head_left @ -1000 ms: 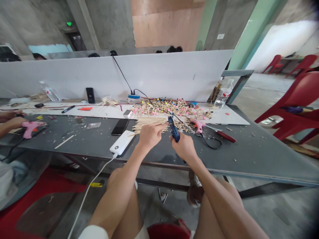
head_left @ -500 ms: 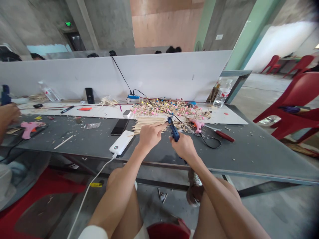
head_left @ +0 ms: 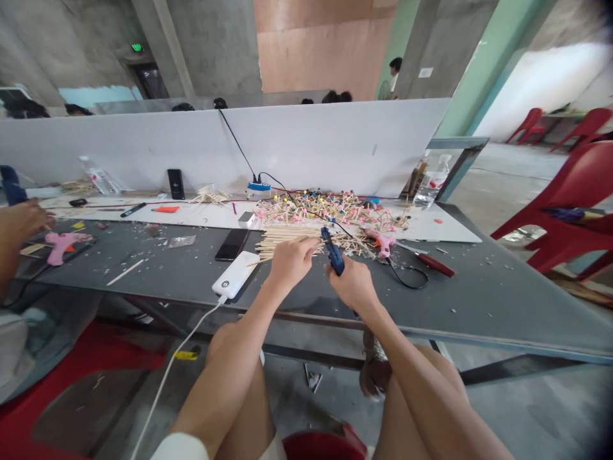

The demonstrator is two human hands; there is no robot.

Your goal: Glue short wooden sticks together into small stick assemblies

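My right hand (head_left: 354, 283) is closed around a blue glue gun (head_left: 334, 252), its nozzle pointing up and away over the dark table (head_left: 479, 287). My left hand (head_left: 290, 260) is pinched on a thin wooden stick (head_left: 256, 260) just left of the gun's tip. Right behind both hands lies a bundle of plain wooden sticks (head_left: 282, 236), and beyond it a heap of stick pieces with coloured beads (head_left: 330, 209). The gun's black cord (head_left: 407, 278) loops off to the right.
A white power bank (head_left: 235, 275) with a white cable and a black phone (head_left: 231, 244) lie left of my hands. A pink glue gun (head_left: 380, 241) and red-handled tool (head_left: 433, 263) lie right. A co-worker's hand (head_left: 22, 220) and another pink glue gun (head_left: 60, 244) are far left. Red chairs (head_left: 565, 217) stand right.
My hands have hardly moved; the left fingers stay at the stick by the gun's tip. The co-worker's hand at the far left has lifted and now holds a blue object.
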